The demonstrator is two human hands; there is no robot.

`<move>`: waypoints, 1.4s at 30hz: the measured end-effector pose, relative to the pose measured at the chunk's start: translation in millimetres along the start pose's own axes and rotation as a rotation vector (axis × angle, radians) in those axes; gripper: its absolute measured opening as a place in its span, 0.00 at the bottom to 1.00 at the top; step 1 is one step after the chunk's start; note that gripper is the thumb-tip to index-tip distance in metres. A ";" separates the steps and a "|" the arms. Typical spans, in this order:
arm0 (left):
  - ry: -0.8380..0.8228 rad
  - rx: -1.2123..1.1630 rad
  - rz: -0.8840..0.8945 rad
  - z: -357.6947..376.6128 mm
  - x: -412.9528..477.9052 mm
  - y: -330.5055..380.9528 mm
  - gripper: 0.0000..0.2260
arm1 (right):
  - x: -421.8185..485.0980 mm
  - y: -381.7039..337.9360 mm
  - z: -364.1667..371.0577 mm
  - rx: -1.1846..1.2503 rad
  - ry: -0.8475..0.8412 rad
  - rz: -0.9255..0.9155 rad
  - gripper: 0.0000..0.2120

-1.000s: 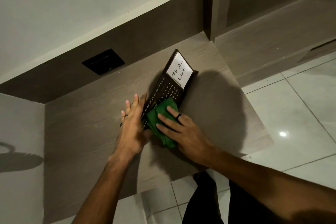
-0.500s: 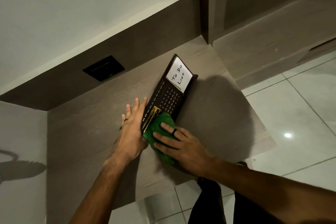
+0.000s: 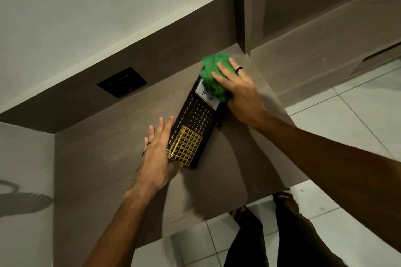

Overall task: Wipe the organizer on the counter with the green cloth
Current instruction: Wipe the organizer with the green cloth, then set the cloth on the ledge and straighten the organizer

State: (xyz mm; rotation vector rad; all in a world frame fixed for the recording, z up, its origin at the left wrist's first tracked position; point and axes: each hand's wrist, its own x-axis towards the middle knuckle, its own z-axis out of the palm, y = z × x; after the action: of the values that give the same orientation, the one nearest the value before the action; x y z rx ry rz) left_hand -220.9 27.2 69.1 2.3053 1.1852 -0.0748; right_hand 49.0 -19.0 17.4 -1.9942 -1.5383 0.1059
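The organizer (image 3: 196, 123) is a flat, dark brown, oblong board lying diagonally on the wood-grain surface (image 3: 97, 158). Its face carries printed month names, a grid of dates, a gold metal lattice frame (image 3: 185, 147) at the near end and a white note card (image 3: 206, 96) at the far end.

The green cloth (image 3: 213, 76) is soft, bunched and slightly blurred. It sits on the far end of the organizer, pressed under the right hand (image 3: 237, 89), whose fingers (image 3: 220, 77) lie spread flat on the cloth without closing round it. A dark ring (image 3: 239, 69) is on one finger.

The left hand (image 3: 159, 154) lies flat against the organizer's left edge, fingers extended and open, gripping nothing.

Half a second ago the cloth and right hand covered the organizer's near end, over the gold frame; they are now at its far end, and the frame is exposed.

The cloth covers most of the note card's writing. A black wall plate (image 3: 122, 82) lies left of the organizer; its detail cannot be made out.
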 end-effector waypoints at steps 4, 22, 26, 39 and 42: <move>-0.005 -0.027 -0.014 0.3 0.3 2.1 0.55 | -33.0 2.9 13.1 -0.100 -0.129 0.149 0.36; -0.026 -0.009 -0.057 -1.9 -1.2 8.3 0.56 | -144.1 -105.9 15.0 0.488 -0.532 -0.179 0.25; -0.007 0.113 -0.079 -9.8 -3.4 12.8 0.59 | -124.1 -73.1 -16.9 0.978 -0.462 0.258 0.27; 0.151 0.251 0.349 87.6 54.8 125.3 0.39 | -32.1 117.6 -57.1 0.785 0.071 0.539 0.25; 0.023 0.285 0.331 132.4 71.0 127.5 0.41 | -18.2 149.3 -50.6 0.559 0.058 0.515 0.29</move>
State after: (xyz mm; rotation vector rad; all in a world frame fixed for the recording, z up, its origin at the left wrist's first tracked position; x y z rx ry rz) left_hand -54.3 -44.5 -8.1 2.7294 0.8310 -0.1016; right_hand 191.2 -77.0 -22.6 -1.8493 -0.8012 0.6078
